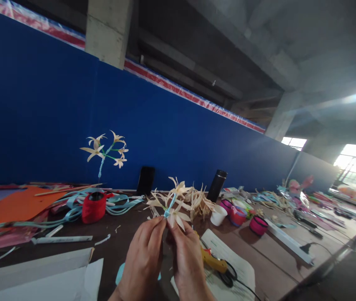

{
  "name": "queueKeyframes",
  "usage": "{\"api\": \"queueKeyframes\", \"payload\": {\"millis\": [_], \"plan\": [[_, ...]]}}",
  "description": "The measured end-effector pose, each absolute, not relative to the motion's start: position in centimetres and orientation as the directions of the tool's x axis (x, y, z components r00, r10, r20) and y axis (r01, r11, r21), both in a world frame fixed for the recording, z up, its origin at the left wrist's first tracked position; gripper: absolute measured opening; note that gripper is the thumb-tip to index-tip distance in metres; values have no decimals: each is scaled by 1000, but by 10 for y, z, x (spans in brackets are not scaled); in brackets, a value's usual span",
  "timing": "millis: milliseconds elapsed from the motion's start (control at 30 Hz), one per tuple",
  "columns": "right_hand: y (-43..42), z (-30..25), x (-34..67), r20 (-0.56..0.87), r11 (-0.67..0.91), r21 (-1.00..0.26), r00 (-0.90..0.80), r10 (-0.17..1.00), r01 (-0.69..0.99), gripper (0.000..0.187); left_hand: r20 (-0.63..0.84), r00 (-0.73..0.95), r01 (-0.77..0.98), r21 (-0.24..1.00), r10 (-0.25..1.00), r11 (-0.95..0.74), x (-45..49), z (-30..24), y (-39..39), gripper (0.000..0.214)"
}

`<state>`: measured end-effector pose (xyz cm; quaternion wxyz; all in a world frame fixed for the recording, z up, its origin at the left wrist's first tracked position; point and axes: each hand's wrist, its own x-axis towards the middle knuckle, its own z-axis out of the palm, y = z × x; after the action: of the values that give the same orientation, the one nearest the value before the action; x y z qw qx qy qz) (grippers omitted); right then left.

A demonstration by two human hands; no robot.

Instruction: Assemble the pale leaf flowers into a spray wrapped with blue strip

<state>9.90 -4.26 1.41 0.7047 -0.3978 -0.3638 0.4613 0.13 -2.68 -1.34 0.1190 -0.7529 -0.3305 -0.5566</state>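
Observation:
My left hand (144, 257) and my right hand (188, 259) are raised side by side over the brown table (127, 242). Both pinch the base of a small bunch of pale straw flowers (173, 205) bound with a light blue ribbon stem. The fingertips of both hands meet at the stem, just below the petals. Behind the bunch lies a heap of more straw flowers (199, 200). A finished spray of the same flowers (105, 152) stands upright in a red ribbon spool (93, 207) to the left.
A yellow glue gun (213, 261) lies on white paper by my right wrist. Blue ribbon (71, 213), orange sheet (17, 202), a white cup (218, 215), pink spools (258, 224), a black bottle (217, 184) and a phone (146, 179) crowd the table. A blue wall runs behind.

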Motion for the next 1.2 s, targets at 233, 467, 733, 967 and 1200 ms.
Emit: {"api": "queueKeyframes", "payload": {"millis": [233,467,733,967,1200], "plan": [[-41,13,102,126,249,-858,286,950,-449,22,911,192,675,148,365,-723,4,-18,-27,40],[-37,22,105,79,145,-730,129,989,-668,16,936,233,674,40,263,-737,6,-8,-28,36],[-33,18,111,129,202,-739,160,979,-642,15,921,8,509,331,389,-795,7,-1,-32,30],[-32,8,109,180,243,-789,165,970,-565,15,636,-162,261,765,754,-589,3,5,-31,22],[-36,18,103,182,224,-785,131,975,-577,18,253,-176,-57,962,951,-266,1,12,-23,42]]}}
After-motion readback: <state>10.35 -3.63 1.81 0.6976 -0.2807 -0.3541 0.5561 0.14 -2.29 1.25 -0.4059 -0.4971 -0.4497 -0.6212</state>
